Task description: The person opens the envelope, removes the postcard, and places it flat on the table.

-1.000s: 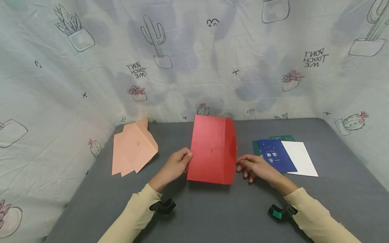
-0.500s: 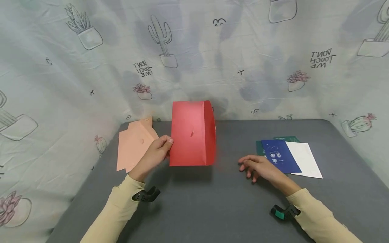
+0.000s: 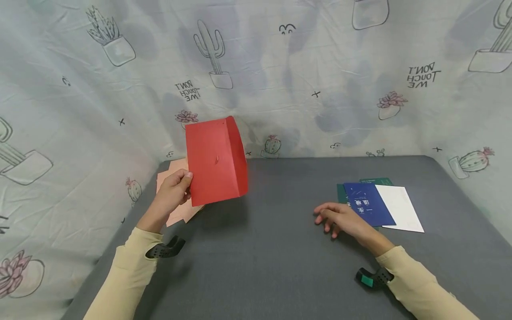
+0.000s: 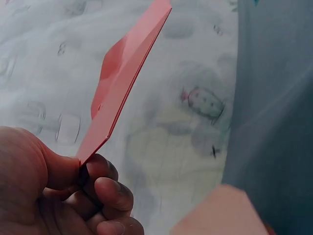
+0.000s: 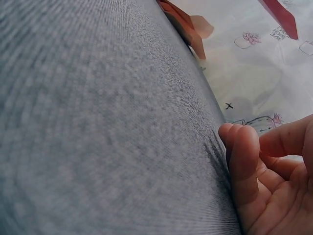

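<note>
A red envelope [image 3: 212,162] with its flap folded out on the right side is held up above the table. My left hand [image 3: 170,193] pinches its left edge between thumb and fingers, as the left wrist view also shows for the envelope [image 4: 122,88]. Behind and below it lie several peach envelopes [image 3: 176,213], partly hidden by the red one and the hand. My right hand [image 3: 340,220] rests on the table with loosely curled fingers and holds nothing. Just beyond it lies a blue card [image 3: 368,204] with white lettering.
A white card [image 3: 402,209] and green cards [image 3: 378,181] lie partly under or beside the blue card on the right of the grey table [image 3: 272,266]. A patterned curtain [image 3: 256,66] hangs behind the table's back edge and on both sides.
My left hand has carried the red envelope leftward and up from the table's middle, over the peach envelopes, and it now tilts slightly. My right hand has stayed about where it was.
</note>
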Demonstrator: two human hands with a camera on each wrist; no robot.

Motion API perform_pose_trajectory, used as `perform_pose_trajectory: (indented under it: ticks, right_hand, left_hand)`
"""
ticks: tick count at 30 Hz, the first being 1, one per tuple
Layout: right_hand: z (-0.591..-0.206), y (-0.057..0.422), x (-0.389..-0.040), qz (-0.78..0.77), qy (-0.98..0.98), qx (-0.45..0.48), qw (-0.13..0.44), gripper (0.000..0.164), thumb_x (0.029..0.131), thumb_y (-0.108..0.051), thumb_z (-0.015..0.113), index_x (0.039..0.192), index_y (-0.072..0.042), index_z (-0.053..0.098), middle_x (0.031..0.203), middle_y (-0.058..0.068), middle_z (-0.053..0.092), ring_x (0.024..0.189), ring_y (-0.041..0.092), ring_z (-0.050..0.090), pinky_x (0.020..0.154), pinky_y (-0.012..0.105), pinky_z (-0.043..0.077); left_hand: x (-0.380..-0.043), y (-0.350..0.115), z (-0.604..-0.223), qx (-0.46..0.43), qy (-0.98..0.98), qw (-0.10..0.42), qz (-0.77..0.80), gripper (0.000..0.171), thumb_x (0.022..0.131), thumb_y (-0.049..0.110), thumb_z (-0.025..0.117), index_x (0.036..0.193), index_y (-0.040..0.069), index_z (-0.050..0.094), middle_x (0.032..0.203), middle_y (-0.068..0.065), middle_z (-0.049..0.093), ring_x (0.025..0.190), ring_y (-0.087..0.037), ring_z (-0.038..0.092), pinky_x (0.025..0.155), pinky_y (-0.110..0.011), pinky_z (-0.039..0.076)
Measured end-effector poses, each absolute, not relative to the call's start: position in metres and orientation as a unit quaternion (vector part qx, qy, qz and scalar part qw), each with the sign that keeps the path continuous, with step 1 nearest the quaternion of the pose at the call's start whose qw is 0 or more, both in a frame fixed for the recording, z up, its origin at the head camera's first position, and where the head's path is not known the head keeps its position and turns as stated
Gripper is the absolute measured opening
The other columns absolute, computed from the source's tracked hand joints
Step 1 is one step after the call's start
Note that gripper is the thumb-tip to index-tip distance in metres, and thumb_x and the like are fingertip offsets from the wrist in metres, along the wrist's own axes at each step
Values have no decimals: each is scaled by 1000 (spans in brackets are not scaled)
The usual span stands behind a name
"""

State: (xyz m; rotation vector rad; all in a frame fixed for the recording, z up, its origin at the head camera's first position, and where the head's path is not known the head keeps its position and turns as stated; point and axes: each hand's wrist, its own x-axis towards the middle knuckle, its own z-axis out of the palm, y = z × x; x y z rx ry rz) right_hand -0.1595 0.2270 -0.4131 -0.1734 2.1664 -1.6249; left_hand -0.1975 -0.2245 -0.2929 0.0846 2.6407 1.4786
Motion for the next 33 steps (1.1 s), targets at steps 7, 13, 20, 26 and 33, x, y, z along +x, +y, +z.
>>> perform_pose_trajectory:
  ticks: [7,13,20,26,33]
  right_hand:
    - [-413,227,-161,-584,782,-59,210,35,108,-23,48,130,1,60,103,10,70,71,12,61,57,32,56]
    - [-413,226,-162,-582,785,-55,207,34,107,-22,47,129,0,61,102,8,70,71,12,61,57,32,55]
    - [-416,225,-161,-583,784,-55,206,33,107,-21,47,129,0,61,101,8,70,71,13,61,57,32,55]
    - [-416,225,-161,-590,777,-64,210,34,107,-21,47,129,2,60,101,7,70,71,11,61,56,31,55]
    - [-415,227,-161,-595,774,-66,208,35,107,-22,48,130,3,60,102,8,70,71,11,61,56,31,55]
  left_hand:
    - [-198,-255,-301,-12,878,45,477,38,111,36,33,111,1,49,82,-2,50,67,-13,47,56,-28,40]
    - [-199,-274,-316,-32,882,39,469,39,111,36,31,112,0,46,79,-1,48,65,-12,45,56,-29,40]
    - [-197,-292,-332,-56,885,41,461,39,111,34,30,112,-2,47,75,0,47,62,-13,44,56,-30,40]
    - [-193,-306,-341,-85,887,64,449,42,111,35,30,114,-4,46,74,2,46,62,-11,45,56,-30,41]
    - [-189,-320,-355,-102,890,82,436,44,111,35,29,117,-4,48,72,3,49,64,-11,47,60,-30,44]
